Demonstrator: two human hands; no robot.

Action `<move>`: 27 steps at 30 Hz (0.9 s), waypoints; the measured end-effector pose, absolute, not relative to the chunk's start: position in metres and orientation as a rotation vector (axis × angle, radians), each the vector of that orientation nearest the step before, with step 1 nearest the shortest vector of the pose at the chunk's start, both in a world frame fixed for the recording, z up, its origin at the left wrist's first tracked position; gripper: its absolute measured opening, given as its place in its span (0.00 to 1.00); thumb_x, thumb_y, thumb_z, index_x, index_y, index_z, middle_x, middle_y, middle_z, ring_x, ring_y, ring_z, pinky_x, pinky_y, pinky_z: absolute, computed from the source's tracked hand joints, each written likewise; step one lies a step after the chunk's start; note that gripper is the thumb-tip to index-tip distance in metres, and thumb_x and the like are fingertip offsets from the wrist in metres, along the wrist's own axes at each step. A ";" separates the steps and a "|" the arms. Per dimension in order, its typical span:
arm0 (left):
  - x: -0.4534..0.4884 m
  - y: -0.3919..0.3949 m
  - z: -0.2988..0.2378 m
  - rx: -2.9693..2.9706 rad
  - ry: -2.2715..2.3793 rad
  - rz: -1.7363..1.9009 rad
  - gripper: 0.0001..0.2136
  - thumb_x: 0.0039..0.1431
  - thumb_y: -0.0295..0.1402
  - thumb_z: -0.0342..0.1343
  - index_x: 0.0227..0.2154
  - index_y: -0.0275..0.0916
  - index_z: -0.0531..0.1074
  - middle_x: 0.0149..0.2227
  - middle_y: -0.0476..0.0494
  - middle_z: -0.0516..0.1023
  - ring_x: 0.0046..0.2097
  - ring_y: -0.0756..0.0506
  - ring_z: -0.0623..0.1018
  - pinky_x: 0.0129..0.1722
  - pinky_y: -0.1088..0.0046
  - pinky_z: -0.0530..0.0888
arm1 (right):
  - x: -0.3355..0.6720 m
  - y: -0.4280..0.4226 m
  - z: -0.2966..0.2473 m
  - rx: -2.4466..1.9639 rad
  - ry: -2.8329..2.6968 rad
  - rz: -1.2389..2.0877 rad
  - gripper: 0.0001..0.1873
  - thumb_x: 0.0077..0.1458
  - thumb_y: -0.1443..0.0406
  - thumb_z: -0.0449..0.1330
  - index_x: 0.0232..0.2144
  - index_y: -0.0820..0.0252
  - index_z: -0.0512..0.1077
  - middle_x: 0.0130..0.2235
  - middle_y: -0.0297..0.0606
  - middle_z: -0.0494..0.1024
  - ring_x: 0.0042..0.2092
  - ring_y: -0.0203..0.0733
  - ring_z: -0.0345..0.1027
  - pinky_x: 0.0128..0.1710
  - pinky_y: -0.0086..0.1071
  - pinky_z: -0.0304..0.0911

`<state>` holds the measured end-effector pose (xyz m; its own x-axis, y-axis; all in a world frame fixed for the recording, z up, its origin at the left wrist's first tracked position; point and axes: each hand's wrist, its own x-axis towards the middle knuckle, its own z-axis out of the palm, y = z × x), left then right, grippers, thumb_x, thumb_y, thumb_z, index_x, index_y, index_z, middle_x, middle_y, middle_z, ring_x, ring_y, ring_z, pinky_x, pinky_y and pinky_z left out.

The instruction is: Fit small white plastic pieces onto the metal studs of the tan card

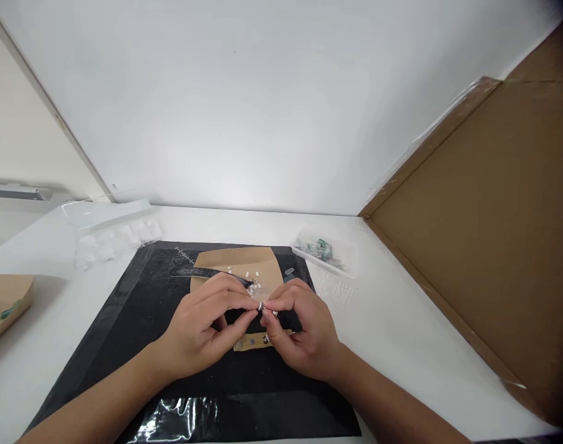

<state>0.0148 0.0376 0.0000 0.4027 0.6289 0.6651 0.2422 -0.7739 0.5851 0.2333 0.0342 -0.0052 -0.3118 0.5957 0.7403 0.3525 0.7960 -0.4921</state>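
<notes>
Thumb and forefinger of my left hand (211, 324) are pinched on one side of a small white piece (261, 306). From the other side my right hand (304, 327) pinches the same piece, so the fingertips of both hands nearly meet. The piece is too small to name more exactly. Beyond my hands lies a tan tray (239, 256) with several tiny white and clear bits (256, 285) in it. Black tweezers (207, 272) rest across its left edge. Partly hidden beneath my hands is a yellowish strip (253, 341) with small round parts on it.
A black mat (137, 333) covers the work area. At the back right stands a clear box (325, 253) with green and clear pieces. A clear compartment case (117, 240) sits back left, a cardboard tray (8, 302) far left. Cardboard wall (470, 234) rises at right.
</notes>
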 end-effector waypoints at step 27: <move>0.022 0.029 0.010 2.027 0.982 1.137 0.07 0.57 0.20 0.60 0.33 0.38 0.78 0.34 0.46 0.78 0.31 0.52 0.77 0.18 0.88 0.71 | 0.231 0.035 -0.002 -0.659 -2.136 -0.261 0.11 0.62 0.74 0.64 0.35 0.57 0.66 0.28 0.31 0.77 0.28 0.35 0.70 0.37 0.37 0.61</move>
<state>0.0224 0.0289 0.0101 0.3567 0.8286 0.4314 0.3061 -0.5400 0.7840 0.2313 0.0347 -0.0020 -0.4888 0.3625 0.7935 0.5430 0.8384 -0.0485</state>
